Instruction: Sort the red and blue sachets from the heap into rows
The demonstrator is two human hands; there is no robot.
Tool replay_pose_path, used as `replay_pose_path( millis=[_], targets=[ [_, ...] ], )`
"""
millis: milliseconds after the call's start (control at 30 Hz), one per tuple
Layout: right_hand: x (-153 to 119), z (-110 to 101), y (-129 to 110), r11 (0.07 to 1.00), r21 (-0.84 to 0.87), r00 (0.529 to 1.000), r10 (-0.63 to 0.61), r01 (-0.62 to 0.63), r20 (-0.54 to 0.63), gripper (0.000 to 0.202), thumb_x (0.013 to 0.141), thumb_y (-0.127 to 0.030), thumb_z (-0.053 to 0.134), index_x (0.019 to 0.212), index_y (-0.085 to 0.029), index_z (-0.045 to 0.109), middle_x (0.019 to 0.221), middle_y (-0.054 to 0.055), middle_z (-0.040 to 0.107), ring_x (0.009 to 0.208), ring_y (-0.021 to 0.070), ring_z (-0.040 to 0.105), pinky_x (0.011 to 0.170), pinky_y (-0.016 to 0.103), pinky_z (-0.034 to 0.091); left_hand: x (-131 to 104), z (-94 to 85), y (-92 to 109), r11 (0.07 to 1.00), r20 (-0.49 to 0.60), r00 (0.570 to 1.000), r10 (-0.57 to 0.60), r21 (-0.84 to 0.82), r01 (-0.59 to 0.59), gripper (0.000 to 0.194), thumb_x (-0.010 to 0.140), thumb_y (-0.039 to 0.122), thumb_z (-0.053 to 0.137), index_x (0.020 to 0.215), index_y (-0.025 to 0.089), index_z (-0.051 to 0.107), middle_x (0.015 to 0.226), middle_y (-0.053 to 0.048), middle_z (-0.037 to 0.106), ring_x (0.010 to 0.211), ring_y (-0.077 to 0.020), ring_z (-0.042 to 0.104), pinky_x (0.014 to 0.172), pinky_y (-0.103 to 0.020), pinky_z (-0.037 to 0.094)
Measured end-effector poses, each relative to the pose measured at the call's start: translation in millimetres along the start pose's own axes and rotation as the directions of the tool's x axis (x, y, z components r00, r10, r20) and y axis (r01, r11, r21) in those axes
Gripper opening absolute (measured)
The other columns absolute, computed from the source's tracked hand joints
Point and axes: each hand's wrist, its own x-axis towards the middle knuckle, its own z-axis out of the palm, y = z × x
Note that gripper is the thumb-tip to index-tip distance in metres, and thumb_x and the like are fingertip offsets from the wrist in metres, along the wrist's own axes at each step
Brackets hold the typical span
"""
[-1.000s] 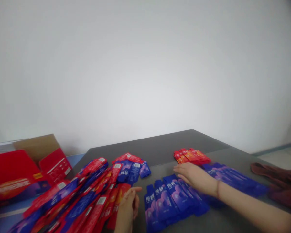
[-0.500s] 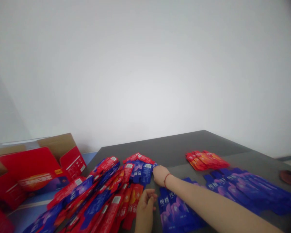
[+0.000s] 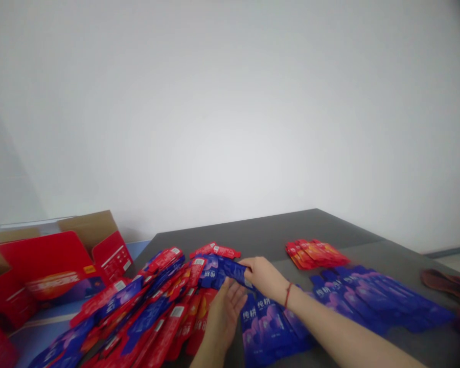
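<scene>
My right hand (image 3: 266,277), with a red string at its wrist, pinches the end of a blue sachet (image 3: 232,269) and lifts it off the right edge of a heap of mixed red and blue sachets (image 3: 172,319). Just below that sachet is my left hand (image 3: 230,309), its palm turned up and fingers apart; whether it touches the sachet I cannot tell. Overlapping blue sachets (image 3: 270,332) lie face up below my right forearm. Beyond the forearm, a second row of blue sachets (image 3: 379,299) fans out to the right.
A fanned group of red sachets (image 3: 316,254) lies farther back on the dark table (image 3: 253,232). At the left stands an open red carton (image 3: 57,266) with brown inner flaps. A dark brown object (image 3: 446,282), blurred, sits at the right edge. A pale wall rises behind.
My right hand has pulled a blue sachet up and toward me from the heap. My left hand has risen and opened beneath it. The view has shifted slightly.
</scene>
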Motion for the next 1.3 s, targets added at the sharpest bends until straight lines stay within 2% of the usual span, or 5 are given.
replay_pose_path(
  millis=[133,300,500,700,1300],
  targets=[
    [-24,22,4,0.678,0.732,0.997,0.066,-0.065,0.028,0.035,0.075,-0.023,0.053,0.107,-0.018,0.066,0.083,0.002,0.072,0.069,0.0158,0.064,0.058,0.023,0.044,1,-0.4,-2,0.981,-0.044,0.982,0.182,-0.052,-0.184,0.009,0.084,0.008,0.056,0.086,0.015,0.061,0.084,-0.004,0.070,0.073,-0.0136,0.069,0.069,-0.024,0.055],
    [-40,64,7,0.248,0.954,0.965,0.237,-0.170,0.110,0.034,0.062,-0.028,0.069,0.094,-0.017,0.065,0.078,0.000,0.067,0.067,0.0135,0.059,0.061,0.024,0.043,-5,-1.7,-4,0.975,-0.091,0.974,0.208,-0.065,-0.214,0.017,0.081,0.001,0.055,0.078,0.017,0.062,0.075,0.000,0.070,0.070,-0.0111,0.068,0.069,-0.020,0.055],
    [-46,71,-2,0.340,0.910,0.961,0.221,-0.235,0.166,0.020,0.055,-0.017,0.066,0.075,-0.016,0.066,0.062,-0.005,0.060,0.056,0.0104,0.052,0.059,0.024,0.041,-15,2.4,10,0.990,-0.079,0.990,0.121,0.084,-0.114,0.019,0.085,0.010,0.056,0.100,0.015,0.066,0.087,-0.006,0.074,0.083,-0.0190,0.071,0.078,-0.031,0.057],
    [-49,79,-16,0.070,0.961,0.944,0.223,-0.266,0.245,0.039,0.051,-0.035,0.077,0.082,-0.015,0.063,0.065,-0.002,0.061,0.058,0.0143,0.057,0.060,0.030,0.048,-11,0.1,14,0.982,-0.188,0.967,0.172,0.107,-0.154,0.027,0.092,0.016,0.046,0.114,0.017,0.062,0.091,-0.008,0.074,0.086,-0.0203,0.071,0.080,-0.034,0.057],
    [-58,74,1,0.131,0.954,0.939,0.256,-0.268,0.229,0.035,0.062,-0.040,0.068,0.084,-0.013,0.061,0.068,0.005,0.066,0.065,0.0202,0.064,0.054,0.029,0.050,-11,-0.2,12,0.975,-0.142,0.966,0.217,0.082,-0.207,0.017,0.085,0.015,0.057,0.097,0.019,0.068,0.099,-0.008,0.073,0.099,-0.0218,0.067,0.083,-0.029,0.054]
  ],
)
